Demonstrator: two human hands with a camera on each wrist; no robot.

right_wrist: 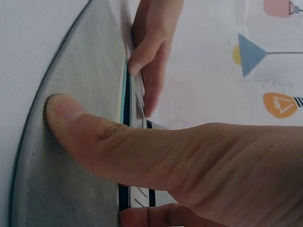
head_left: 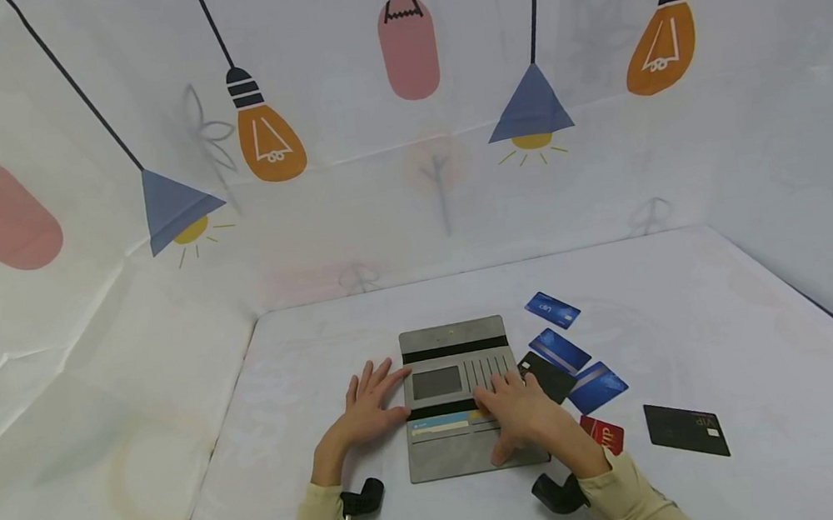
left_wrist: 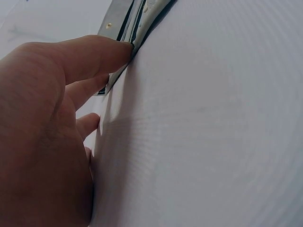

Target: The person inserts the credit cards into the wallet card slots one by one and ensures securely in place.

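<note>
Open grey wallet lies flat mid-table, near the front edge. Left hand rests flat beside the wallet's left edge, fingers straight, fingertips touching that edge, holding nothing. Right hand lies on the wallet's right half, fingers straight over the card slots, thumb pressed on the lower grey flap; gripping nothing as far as I can tell.

Step looks like seating a card in the lower pocket, where a blue and yellow card edge shows. Best to keep the left hand bracing the wallet so it does not slide, and push the card level along the slot, not at an angle.

Loose cards sit just right of the wallet: three blue cards, a black card touching the wallet's edge, a red card, another black card further right. White table has open room at left and back; walls close in on both sides.
</note>
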